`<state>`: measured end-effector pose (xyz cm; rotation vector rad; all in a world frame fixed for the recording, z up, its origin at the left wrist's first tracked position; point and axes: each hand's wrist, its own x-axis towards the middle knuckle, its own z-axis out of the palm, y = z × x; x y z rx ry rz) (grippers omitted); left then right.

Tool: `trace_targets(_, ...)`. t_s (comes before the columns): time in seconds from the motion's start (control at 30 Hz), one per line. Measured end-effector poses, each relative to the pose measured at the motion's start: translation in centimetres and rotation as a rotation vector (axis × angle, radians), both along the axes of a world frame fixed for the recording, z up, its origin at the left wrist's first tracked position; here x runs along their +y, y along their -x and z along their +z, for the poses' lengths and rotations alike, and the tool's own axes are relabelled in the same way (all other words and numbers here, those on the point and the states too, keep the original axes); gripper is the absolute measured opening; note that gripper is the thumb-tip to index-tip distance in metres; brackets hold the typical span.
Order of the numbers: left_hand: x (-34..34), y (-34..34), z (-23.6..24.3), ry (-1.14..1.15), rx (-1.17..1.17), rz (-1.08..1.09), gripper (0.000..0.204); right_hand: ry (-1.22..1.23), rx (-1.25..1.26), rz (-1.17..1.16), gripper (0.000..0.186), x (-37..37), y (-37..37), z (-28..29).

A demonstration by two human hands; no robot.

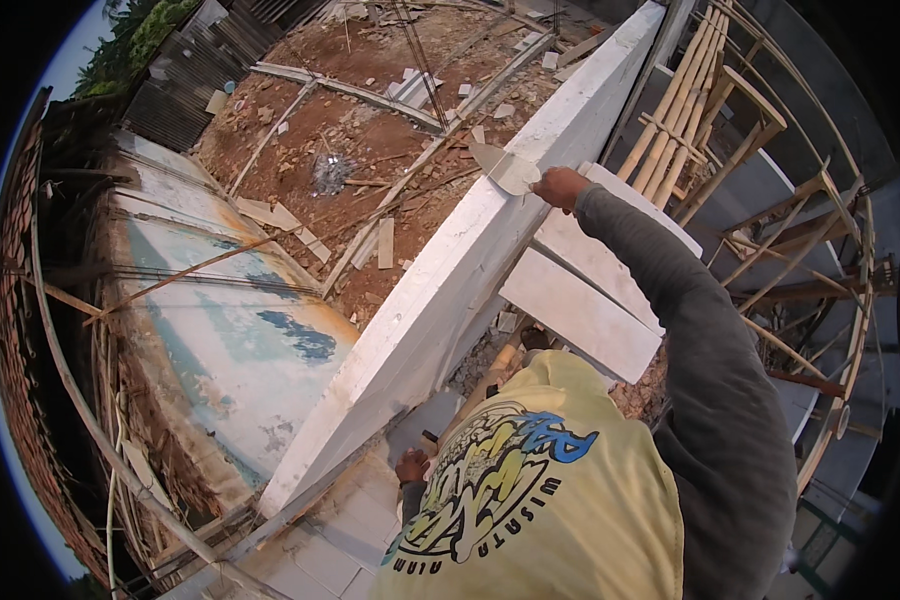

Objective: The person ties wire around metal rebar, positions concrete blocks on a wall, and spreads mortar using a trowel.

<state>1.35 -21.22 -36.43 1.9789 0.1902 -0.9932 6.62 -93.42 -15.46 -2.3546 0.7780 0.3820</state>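
My right arm, in a dark grey sleeve, reaches forward over the white block wall (pixel 410 300). My right hand (pixel 562 188) is closed round the handle of a trowel (pixel 510 172). The trowel's grey blade lies across the wall's top edge, its tip pointing to the left. Low beside my yellow shirt, my left hand (pixel 411 465) is curled shut next to a small brown piece (pixel 429 437). The shirt hides part of that hand, so what it grips cannot be made out. White blocks (pixel 580 310) lie to the right of the wall.
Left of the wall lie rubble-strewn red soil (pixel 300 130) and a stained white-and-blue wall surface (pixel 230 340). Bamboo poles (pixel 675 110) and wooden scaffolding (pixel 810 210) stand at the right. Thin rods (pixel 420 60) rise beyond the wall. Roof tiles (pixel 20 370) border the far left.
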Motion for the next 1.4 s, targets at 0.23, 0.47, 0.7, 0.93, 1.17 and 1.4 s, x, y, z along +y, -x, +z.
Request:
trace_targets(0.23, 4.8, 1.4, -3.5, 0.436, 0.379, 0.548, 0.022, 0.009, -0.027, 0.022, 0.048, 0.4, 0.1, 0.4)
trace_targets(0.47, 2.1, 1.9, -2.7, 0.128, -0.04, -0.251, 0.019, 0.151, -0.322, -0.394, 0.037, -3.9, 1.3, 2.3)
trace_targets(0.7, -0.9, 2.0, -4.1, 0.144, -0.325, -0.036, 0.02, 0.387, -0.284, -0.274, 0.032, -0.9, -1.3, 1.4)
trace_targets(0.93, -0.1, 2.5, -4.5, 0.135, -0.467, -0.082, 0.017, 0.455, -0.235, -0.013, 0.028, -1.6, -1.8, 0.9)
trace_targets(1.17, 0.4, 3.1, -1.3, -0.309, -0.683, -1.02, 0.028, 0.501, -0.221, -0.001, 0.026, -3.3, -1.2, 0.8)
trace_targets(1.4, 1.3, 5.5, -3.8, 0.126, -0.141, 0.027, 0.024, 0.478, -0.036, 0.287, 0.03, -3.3, -1.1, 0.2)
